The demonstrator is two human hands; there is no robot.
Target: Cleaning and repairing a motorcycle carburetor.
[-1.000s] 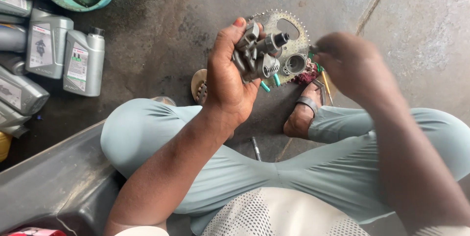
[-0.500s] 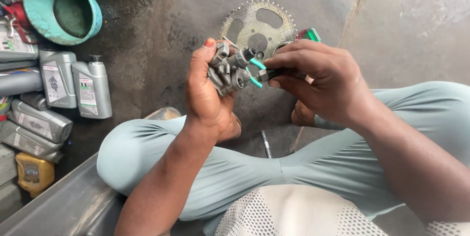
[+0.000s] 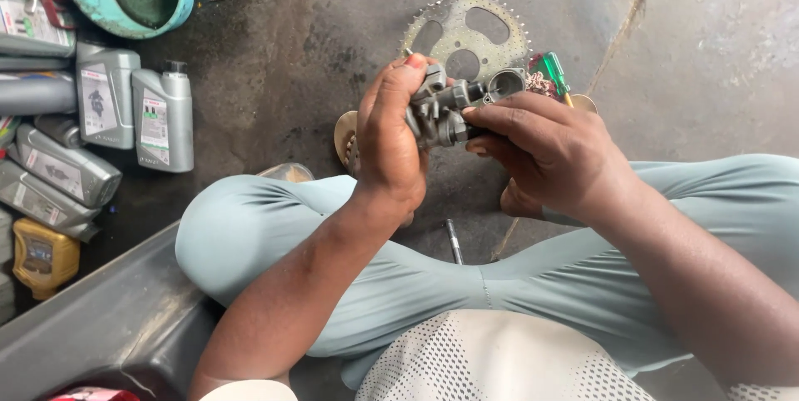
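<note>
Fingers (image 3: 499, 118) of the right hand (image 3: 549, 160) pinch one end of the small grey cast-metal carburettor-like part (image 3: 458, 106), while the left hand (image 3: 391, 139) is wrapped closed around its other side, at upper centre of the frame. It looks stiff, rather heavy, perhaps oily; the body is the safest hold. Behind lies a round toothed steel sprocket (image 3: 466, 31).

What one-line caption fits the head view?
Both hands, left hand and right hand, grip a grey metal carburettor above a toothed sprocket on concrete.
</note>
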